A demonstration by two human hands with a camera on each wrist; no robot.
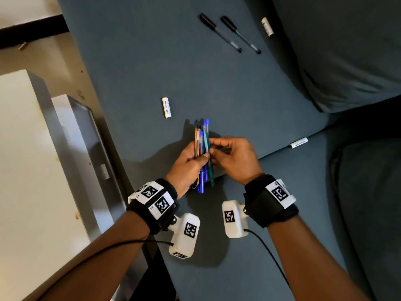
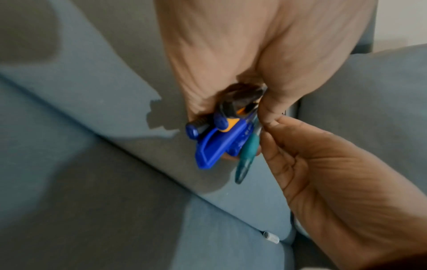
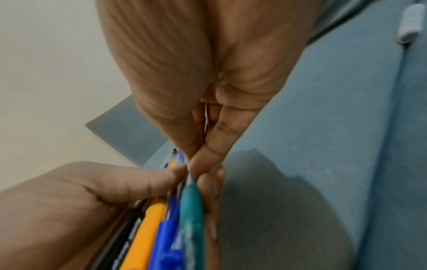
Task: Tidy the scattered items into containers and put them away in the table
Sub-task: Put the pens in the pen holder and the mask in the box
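Pens, a mixed bundle of blue, orange, black and teal ones, sit just below the centre of the head view, held upright above the blue-grey sofa cushion. The left hand has its fingers curled round the bundle. The right hand meets it from the right of the frame, thumb and fingertips pinching the teal pen at the bundle's edge; I judge it is tucking that pen in with the others, though it could be drawing it out.

Collecting looks partly done. Left on the cushions are two black pens side by side near the top centre, one white battery left of centre just above the bundle, a second battery near the top right by the back cushion, and a third battery in the seam at the right of the frame.

No container shows in any view. At the left edge stands the white desk, with what looks like a pulled-out drawer beside it. Sorting into containers and stowing them there appears not yet begun.
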